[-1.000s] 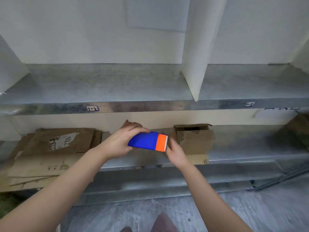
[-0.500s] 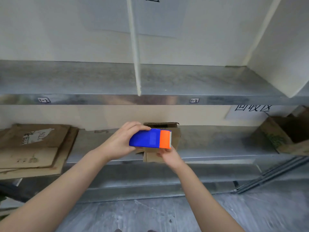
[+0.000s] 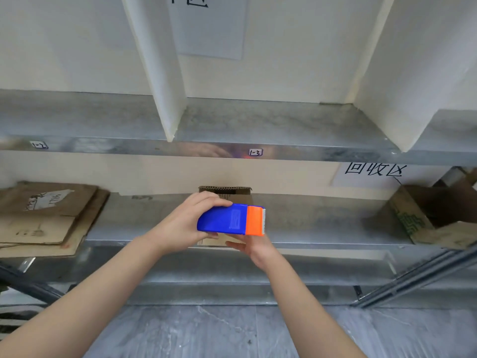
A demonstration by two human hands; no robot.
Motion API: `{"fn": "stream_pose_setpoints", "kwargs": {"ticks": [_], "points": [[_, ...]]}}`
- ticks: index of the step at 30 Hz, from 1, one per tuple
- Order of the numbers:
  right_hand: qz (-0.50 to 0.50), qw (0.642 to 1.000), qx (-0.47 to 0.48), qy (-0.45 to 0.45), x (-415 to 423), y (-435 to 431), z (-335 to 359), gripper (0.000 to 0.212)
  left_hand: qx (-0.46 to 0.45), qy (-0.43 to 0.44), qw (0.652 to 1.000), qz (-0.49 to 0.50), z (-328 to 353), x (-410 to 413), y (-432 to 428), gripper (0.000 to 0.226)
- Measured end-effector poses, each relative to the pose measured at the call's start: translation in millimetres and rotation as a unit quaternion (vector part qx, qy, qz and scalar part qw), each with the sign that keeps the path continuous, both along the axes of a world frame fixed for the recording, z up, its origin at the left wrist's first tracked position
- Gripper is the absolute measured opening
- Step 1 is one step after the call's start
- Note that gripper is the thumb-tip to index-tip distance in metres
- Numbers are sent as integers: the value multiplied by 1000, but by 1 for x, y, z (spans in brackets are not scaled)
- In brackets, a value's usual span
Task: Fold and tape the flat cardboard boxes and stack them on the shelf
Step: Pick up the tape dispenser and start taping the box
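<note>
A blue dispenser (image 3: 222,219) with an orange, saw-toothed end is held level by the left hand (image 3: 180,228), teeth to the right, just in front of the lower shelf (image 3: 322,228). On that shelf a small brown box (image 3: 224,189) stands mid-span. Flat cardboard (image 3: 44,218) is stacked at the shelf's left end, and an open box (image 3: 426,218) sits at its right end.

A person's bare arms reach toward metal shelving. The left grip (image 3: 180,226) curls its fingers round the blue body of a blue-and-orange tape dispenser (image 3: 231,220), whose serrated edge points right. The right grip (image 3: 254,248) sits just under the orange end, its fingers hidden. Behind them a small cardboard box (image 3: 224,191) stands on the lower shelf (image 3: 322,223), with flattened cardboard (image 3: 46,218) stacked at left and an open carton (image 3: 433,218) at right.
</note>
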State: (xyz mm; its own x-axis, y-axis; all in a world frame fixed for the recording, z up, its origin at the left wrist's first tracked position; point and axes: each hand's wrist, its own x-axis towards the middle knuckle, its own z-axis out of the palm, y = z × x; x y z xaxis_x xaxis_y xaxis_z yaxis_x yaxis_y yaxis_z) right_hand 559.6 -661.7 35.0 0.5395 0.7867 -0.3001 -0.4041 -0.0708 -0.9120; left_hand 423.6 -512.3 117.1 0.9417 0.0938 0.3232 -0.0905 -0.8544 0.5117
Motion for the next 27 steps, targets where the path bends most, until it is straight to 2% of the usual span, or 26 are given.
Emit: {"fn": "stream_pose_setpoints", "kwargs": {"ticks": [3,5,7,9,12,17,19,22,27], "points": [[-42,999,24,24,2,4,1,24,4,4,1000,2,0,1,3,70],[-85,996,5,15,4,7,0,19,7,16,1000,8,-3,0,8,70],[-108,994,-30,-6,8,10,-2,22,7,27,999,20,-7,-1,17,71],[-122,990,-62,-15,11,12,-3,28,2,35,999,30,-9,-3,27,72],[-118,988,-88,-37,15,22,0,20,-12,42,999,33,-10,-5,45,74],[-126,983,-121,-59,16,37,7,23,-27,48,998,20,-11,-2,64,76],[-140,973,-142,-116,18,38,8,28,-27,45,999,13,-12,0,69,77],[-166,934,-188,-252,21,36,12,26,-32,51,998,11,-15,2,73,77],[-223,892,-217,-328,30,23,22,15,-29,62,997,33,-17,0,88,76]]}}
